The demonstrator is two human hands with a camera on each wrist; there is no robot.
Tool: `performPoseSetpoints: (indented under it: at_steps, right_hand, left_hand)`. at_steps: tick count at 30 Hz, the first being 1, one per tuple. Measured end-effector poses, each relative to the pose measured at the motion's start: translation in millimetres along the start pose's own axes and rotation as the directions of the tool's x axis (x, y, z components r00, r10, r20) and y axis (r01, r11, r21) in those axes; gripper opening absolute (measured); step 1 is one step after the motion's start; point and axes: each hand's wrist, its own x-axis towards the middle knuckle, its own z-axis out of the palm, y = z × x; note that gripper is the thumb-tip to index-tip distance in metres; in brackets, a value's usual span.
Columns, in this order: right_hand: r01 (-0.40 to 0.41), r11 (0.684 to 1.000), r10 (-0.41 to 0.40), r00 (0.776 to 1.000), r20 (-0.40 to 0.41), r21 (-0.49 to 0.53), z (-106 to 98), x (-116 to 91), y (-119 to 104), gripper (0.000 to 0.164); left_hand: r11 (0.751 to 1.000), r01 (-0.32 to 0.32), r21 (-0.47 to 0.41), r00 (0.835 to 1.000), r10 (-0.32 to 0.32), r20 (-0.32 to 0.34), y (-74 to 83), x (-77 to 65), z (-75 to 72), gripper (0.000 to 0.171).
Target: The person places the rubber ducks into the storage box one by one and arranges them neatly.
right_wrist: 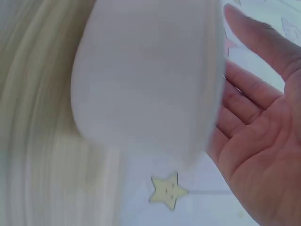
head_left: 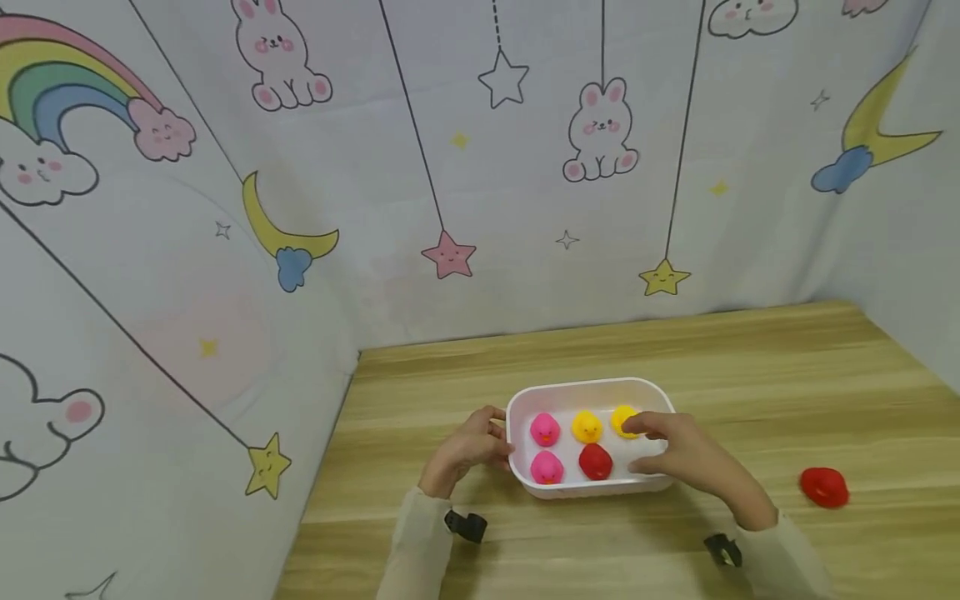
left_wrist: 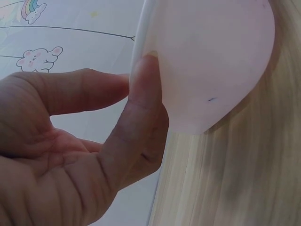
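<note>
A white plastic basin (head_left: 592,486) stands on the table with several small rubber ducks inside. Two pink ducks (head_left: 546,468) sit at its left end, with a yellow duck (head_left: 587,427) and a red duck (head_left: 596,462) near the middle. My left hand (head_left: 471,450) pinches the basin's left rim between thumb and fingers, which the left wrist view (left_wrist: 127,108) shows close up. Over the right end reaches my right hand (head_left: 690,454), thumb and fingers spread apart. Its fingertips overlap another yellow duck (head_left: 622,419). In the right wrist view this hand (right_wrist: 263,117) has straight fingers beside the basin wall (right_wrist: 146,75).
A red rubber toy (head_left: 824,487) lies on the wooden table (head_left: 750,367) to the right of the basin. White cloth (head_left: 517,208) printed with rabbits, stars and moons hangs behind the table and on both sides. Each wrist wears a black strap (head_left: 467,526).
</note>
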Motion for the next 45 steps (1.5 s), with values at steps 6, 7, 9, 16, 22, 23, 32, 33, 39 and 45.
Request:
performPoseSetpoints:
  at_steps: [6,7,9,16,22,23,32,33,39,45]
  right_hand:
    - [-0.065,0.998,0.065,0.997,-0.03,-0.001,-20.4,-14.3,3.2,0.057]
    - [-0.074,0.997,0.074,0.996,-0.04,-0.001,-23.1,-16.7,3.9,0.058]
    - [-0.086,0.996,0.086,0.995,-0.06,0.006,-28.0,-21.5,5.3,0.059]
    - [-0.168,0.986,0.165,0.979,-0.118,-0.016,-45.8,-44.0,12.8,0.07]
    - [-0.197,0.979,0.187,0.968,-0.164,-0.045,-61.8,-66.2,28.0,0.081]
    - [-0.202,0.978,0.189,0.967,-0.171,-0.058,-64.9,-70.0,31.4,0.082]
    - [-0.32,0.931,0.281,0.935,-0.219,-0.175,-100.7,-111.7,75.2,0.085]
    - [-0.337,0.923,0.297,0.93,-0.217,-0.183,-103.5,-117.2,79.5,0.085]
    - [-0.4,0.895,0.355,0.906,-0.23,-0.195,-96.8,-139.4,95.3,0.085]
    - [-0.382,0.899,0.31,0.901,-0.302,-0.216,-92.7,-151.7,102.1,0.077]
  left_hand:
    - [1.0,-0.004,-0.015,1.0,0.004,0.012,-0.3,-2.4,-2.9,0.055]
    - [1.0,-0.004,-0.018,1.0,0.004,0.015,-0.4,-2.4,-3.1,0.056]
    - [1.0,-0.009,-0.022,1.0,0.01,0.019,0.4,-3.0,-3.1,0.056]
    - [0.999,0.011,-0.042,0.999,-0.01,0.031,-0.6,-2.1,-1.2,0.055]
    - [0.999,0.005,-0.035,0.999,-0.004,0.035,-1.4,-3.9,-1.6,0.055]
    - [0.999,0.003,-0.034,0.999,-0.002,0.036,-1.4,-4.0,-1.4,0.056]
    - [1.0,-0.015,-0.025,0.999,0.016,0.034,-0.1,-2.2,2.0,0.056]
    - [1.0,-0.02,-0.023,0.999,0.02,0.035,-1.1,-1.7,2.5,0.056]
    - [1.0,-0.019,-0.006,0.999,0.019,0.036,-4.8,-3.2,-5.4,0.057]
    - [1.0,0.003,-0.018,0.999,-0.002,0.045,-2.8,-0.1,-3.3,0.059]
